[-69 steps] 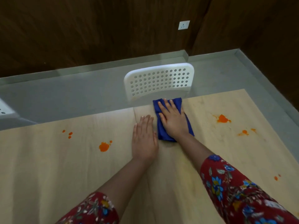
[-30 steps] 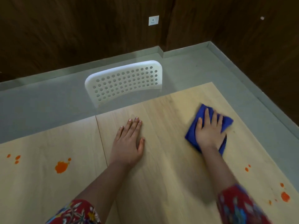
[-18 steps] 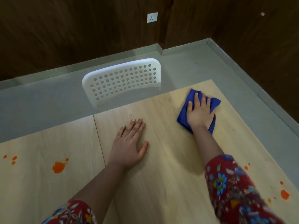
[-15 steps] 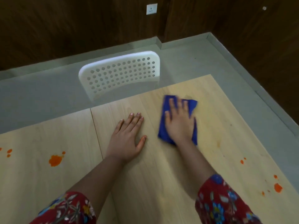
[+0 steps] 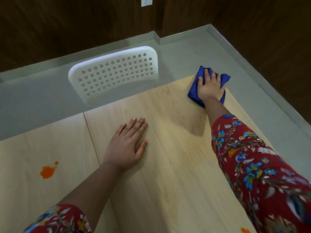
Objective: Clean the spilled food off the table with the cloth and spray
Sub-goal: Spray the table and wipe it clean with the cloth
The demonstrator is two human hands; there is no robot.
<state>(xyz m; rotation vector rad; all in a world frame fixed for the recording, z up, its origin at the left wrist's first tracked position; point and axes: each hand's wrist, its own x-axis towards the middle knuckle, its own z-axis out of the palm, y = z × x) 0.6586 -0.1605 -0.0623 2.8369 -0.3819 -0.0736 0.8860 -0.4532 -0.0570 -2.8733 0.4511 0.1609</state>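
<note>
While R grip [image 5: 209, 88], fingers spread, presses folded blue cloth [image 5: 193, 91] at 1 o'clock on wood-grain worktop [image 5: 168, 182], L grip [image 5: 126, 145] lies flat, spread, ctr.

Left hand [image 5: 125, 147]: palm down, flat on worktop [image 5: 168, 182] centre, fingers straight, thumb splayed.
Right hand [image 5: 209, 86]: arm extended to far right corner, palm down, fingers spread, pressing cloth [image 5: 193, 91].

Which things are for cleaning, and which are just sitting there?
For the job: blue cloth, pressed by the right hand; orange spill; table, with the left hand flat on it. No spray in view.
Just there: white chair; wall socket.
</note>
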